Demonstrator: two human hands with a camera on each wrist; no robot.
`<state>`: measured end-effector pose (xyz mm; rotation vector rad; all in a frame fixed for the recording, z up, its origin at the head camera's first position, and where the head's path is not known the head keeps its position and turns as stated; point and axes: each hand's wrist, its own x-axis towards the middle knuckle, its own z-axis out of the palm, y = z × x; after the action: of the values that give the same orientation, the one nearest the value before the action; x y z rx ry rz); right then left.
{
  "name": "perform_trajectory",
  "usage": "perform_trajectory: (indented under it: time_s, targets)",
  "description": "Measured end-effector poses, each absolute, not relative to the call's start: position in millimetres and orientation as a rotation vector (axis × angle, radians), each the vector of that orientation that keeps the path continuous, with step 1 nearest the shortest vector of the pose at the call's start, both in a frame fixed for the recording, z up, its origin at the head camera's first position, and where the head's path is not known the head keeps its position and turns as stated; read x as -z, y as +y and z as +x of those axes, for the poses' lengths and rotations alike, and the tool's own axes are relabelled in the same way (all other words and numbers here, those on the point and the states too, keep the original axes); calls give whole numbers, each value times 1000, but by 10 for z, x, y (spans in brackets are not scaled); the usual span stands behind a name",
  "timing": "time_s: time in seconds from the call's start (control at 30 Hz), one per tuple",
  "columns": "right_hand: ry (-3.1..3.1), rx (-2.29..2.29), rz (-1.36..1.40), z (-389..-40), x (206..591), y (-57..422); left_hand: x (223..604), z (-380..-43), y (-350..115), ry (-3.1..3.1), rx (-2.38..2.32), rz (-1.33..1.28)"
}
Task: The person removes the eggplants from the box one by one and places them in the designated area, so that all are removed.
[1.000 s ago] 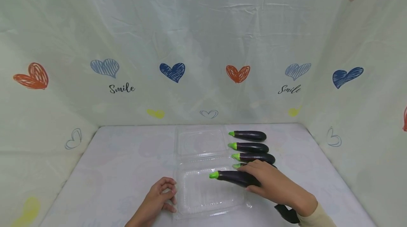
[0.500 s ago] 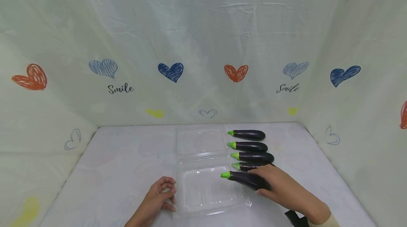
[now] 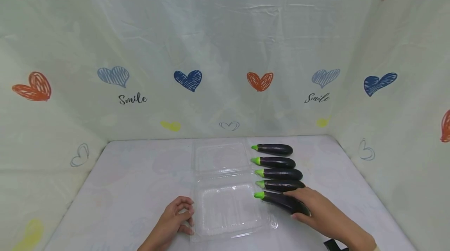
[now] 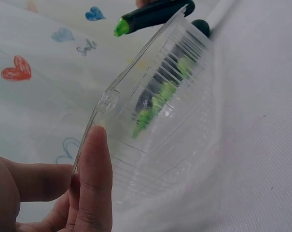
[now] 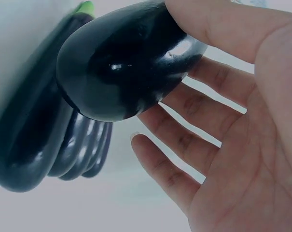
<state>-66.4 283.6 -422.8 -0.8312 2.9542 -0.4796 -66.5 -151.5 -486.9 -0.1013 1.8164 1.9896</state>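
My right hand (image 3: 318, 210) holds a dark purple eggplant (image 3: 283, 201) by its rounded end, its bright green stem end pointing left. In the right wrist view, thumb and fingers lie round that eggplant (image 5: 121, 65). Its stem end hangs over the right edge of an opened clear plastic clamshell container (image 3: 228, 214). On the left, my left hand (image 3: 174, 217) pinches the container's near-left rim between thumb and fingers, plain in the left wrist view, where the ribbed wall (image 4: 160, 121) shows. Beyond the right hand, several more eggplants (image 3: 279, 174) lie in a row, stems leftward.
The container's lid (image 3: 221, 157) lies flat behind its base. A white cloth (image 3: 140, 176) covers the table, with a heart-printed curtain (image 3: 225, 47) around the back and sides. A black strap (image 3: 334, 245) shows at the right wrist.
My right hand has moved right and slightly toward me with the eggplant, from above the container base to its right edge. The left hand stays at the rim.
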Motion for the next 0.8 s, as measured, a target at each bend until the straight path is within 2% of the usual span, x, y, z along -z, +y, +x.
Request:
perform_trajectory:
  time_s: [0.8]
  targets:
    - [2868,532,-599,-616,4437,2941,4894,-679,-1506,1830,-1982,-109]
